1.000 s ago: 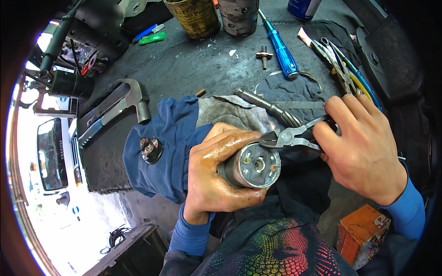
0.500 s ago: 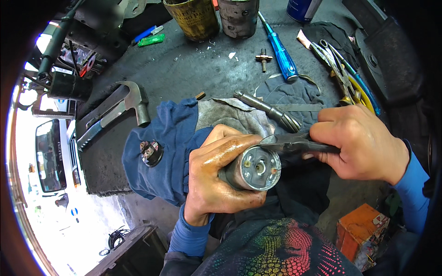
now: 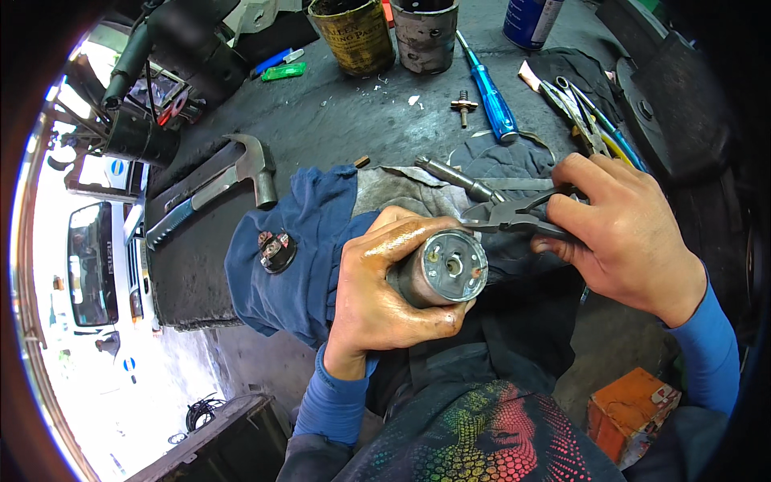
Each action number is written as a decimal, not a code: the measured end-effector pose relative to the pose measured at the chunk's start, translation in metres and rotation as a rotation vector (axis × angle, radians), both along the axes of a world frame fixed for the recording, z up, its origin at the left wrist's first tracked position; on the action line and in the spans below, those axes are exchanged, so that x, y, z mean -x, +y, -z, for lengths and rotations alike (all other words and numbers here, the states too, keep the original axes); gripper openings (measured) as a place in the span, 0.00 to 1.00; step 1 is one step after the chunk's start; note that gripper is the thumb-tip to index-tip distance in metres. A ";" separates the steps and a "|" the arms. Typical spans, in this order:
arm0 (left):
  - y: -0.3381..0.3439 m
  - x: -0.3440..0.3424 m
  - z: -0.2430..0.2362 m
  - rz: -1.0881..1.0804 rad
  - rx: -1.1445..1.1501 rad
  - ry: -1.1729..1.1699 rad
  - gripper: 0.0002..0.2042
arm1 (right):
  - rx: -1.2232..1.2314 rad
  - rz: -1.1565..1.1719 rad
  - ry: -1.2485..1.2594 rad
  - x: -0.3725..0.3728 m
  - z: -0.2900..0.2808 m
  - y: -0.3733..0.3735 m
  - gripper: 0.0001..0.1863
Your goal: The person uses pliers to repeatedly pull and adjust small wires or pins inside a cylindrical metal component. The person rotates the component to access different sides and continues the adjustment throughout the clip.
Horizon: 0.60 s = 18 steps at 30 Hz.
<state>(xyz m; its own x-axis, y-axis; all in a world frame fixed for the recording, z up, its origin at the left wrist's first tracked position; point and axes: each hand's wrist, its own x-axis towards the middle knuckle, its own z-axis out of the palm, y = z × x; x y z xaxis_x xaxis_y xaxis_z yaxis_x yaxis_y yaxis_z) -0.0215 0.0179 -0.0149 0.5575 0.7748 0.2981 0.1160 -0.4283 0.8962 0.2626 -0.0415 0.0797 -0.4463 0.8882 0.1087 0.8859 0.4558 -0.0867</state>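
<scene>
My left hand (image 3: 371,277) wraps round a metal cylinder (image 3: 440,277), whose flat end with a center hole and small studs faces up toward me. Shiny wetness covers the back of that hand. In my right hand (image 3: 618,225) is a pair of dark pliers (image 3: 512,215). Their handles are apart, and the tips are beside the cylinder's upper rim, near my left thumb; contact cannot be made out. Beyond my hands lies a metal shaft (image 3: 456,177) on a greyish rag (image 3: 393,190). A round black part (image 3: 278,251) rests on a blue cloth (image 3: 253,269) to the left.
A claw hammer (image 3: 213,183) lies at the left of the dark bench (image 3: 345,120). Farther back are a blue screwdriver (image 3: 491,96), a small metal fitting (image 3: 463,108), a yellow can (image 3: 353,40) and a grey can (image 3: 426,40). An orange box (image 3: 630,410) stands low at the right.
The pliers have turned in my right hand, showing their jaws broadside, and have shifted up off the cylinder's rim. My left hand keeps its hold. The whole view has shifted slightly.
</scene>
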 end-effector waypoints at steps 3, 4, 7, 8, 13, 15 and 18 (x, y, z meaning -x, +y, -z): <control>-0.001 0.002 -0.001 -0.016 0.047 -0.001 0.34 | -0.041 -0.011 -0.026 0.004 0.001 -0.001 0.20; -0.001 0.002 0.000 -0.014 0.054 -0.001 0.34 | -0.053 -0.016 -0.031 0.004 0.002 -0.001 0.20; 0.001 0.002 0.003 0.002 0.046 -0.007 0.35 | -0.092 -0.038 -0.039 0.006 0.005 0.001 0.20; 0.002 0.002 0.004 0.014 0.023 -0.013 0.36 | -0.101 -0.050 -0.044 0.006 0.004 0.002 0.20; 0.003 0.003 0.002 0.039 0.015 -0.008 0.36 | 0.082 -0.085 0.047 0.003 0.004 0.011 0.18; 0.004 0.003 0.001 0.048 0.013 -0.009 0.35 | 0.107 -0.099 0.087 0.001 0.006 0.015 0.14; 0.004 0.003 -0.003 0.055 0.004 0.042 0.36 | 0.220 -0.092 0.147 -0.002 0.002 0.019 0.15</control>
<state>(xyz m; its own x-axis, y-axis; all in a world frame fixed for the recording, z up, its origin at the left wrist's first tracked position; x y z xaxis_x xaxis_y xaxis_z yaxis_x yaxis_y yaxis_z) -0.0242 0.0223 -0.0121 0.6115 0.7435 0.2708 0.1296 -0.4317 0.8926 0.2648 -0.0222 0.0781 -0.5202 0.8539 -0.0126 0.8121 0.4901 -0.3168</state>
